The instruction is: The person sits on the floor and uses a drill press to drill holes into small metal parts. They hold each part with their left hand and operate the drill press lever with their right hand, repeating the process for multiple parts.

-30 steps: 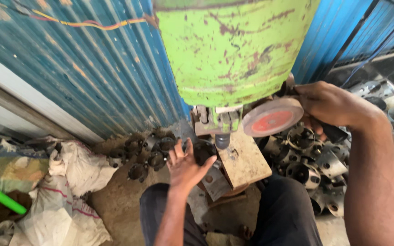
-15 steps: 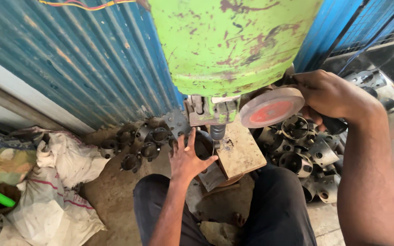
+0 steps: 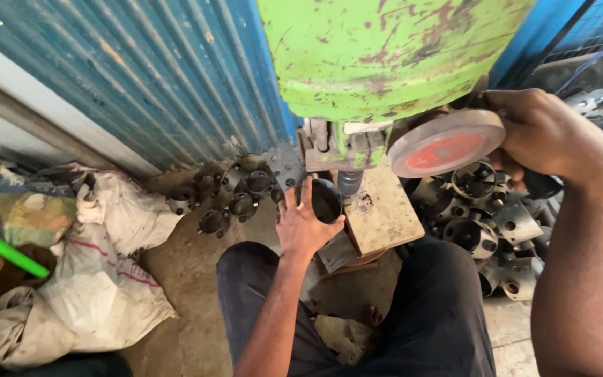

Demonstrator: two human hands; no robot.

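Observation:
My left hand holds a dark, cup-shaped metal part on the worn work plate, just under the spindle of a chipped green machine. Up at the right, my right hand is closed around the machine's dark handle. That handle sits behind a round disc with a red face. My legs in dark trousers are on either side of the plate.
Several hollow metal parts are heaped right of the plate, and more lie left of it by the blue corrugated wall. White sacks and a green rod lie at the left. A stone sits between my legs.
My left hand has shifted up towards the spindle, and the dark part now shows at its fingers. My right hand has stayed on the handle by the red disc.

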